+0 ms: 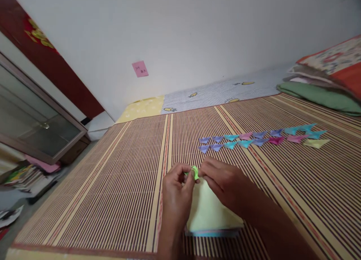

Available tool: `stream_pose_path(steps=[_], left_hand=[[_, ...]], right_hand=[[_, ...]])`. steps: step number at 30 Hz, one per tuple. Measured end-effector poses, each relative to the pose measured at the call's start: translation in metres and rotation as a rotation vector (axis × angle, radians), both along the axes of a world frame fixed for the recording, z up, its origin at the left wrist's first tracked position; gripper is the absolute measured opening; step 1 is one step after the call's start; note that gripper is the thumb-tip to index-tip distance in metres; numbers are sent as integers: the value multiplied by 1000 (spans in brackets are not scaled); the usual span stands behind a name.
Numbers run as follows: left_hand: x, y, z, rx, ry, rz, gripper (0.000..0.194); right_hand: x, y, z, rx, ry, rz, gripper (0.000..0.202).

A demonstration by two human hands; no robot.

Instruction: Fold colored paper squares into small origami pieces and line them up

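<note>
A small bright green folded paper (195,172) is pinched between the thumb and fingers of my left hand (179,184). My right hand (221,177) is closed at the paper's right edge, its fingertips pressed together there. Both hands are over the far end of a stack of square paper sheets (211,211), pale yellow on top with blue and pink edges below. Beyond my hands, two rows of small folded paper pieces (244,143) in purple, blue, pink and yellow lie on the striped mat.
The striped bamboo mat (129,184) covers the bed. Folded bedding (318,96) is piled at the far right. A pink note (140,69) is on the white wall. At the left are a glass-fronted door (36,113) and stacked books (24,179).
</note>
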State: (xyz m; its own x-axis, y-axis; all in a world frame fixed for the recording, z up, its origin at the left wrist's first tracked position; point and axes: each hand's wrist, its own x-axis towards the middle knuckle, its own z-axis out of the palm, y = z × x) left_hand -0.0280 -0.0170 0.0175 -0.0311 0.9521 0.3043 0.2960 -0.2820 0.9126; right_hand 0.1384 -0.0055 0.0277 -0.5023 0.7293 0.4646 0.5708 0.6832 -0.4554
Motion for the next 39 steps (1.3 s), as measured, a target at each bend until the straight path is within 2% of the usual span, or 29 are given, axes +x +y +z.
stream_pose_path(steps=[5, 13, 18, 23, 27, 32, 39], left_hand=[[0, -1, 1, 68, 37, 5, 16], [4, -3, 9, 142, 125, -26, 19], [2, -1, 10, 190, 214, 11, 22], [5, -2, 8, 256, 293, -26, 22], [10, -2, 5, 305, 348, -67, 23], [13, 0, 4, 308, 348, -99, 24], [21, -2, 2, 291, 378, -81, 23]], right_hand=[[6, -1, 3, -60, 131, 6, 15], [13, 3, 6, -126, 218, 17, 17], [13, 0, 8, -162, 247, 32, 16], [12, 1, 7, -283, 308, -116, 12], [11, 4, 2, -385, 224, -195, 15], [13, 4, 0, -389, 127, -315, 17], [10, 5, -4, -347, 147, -369, 15]])
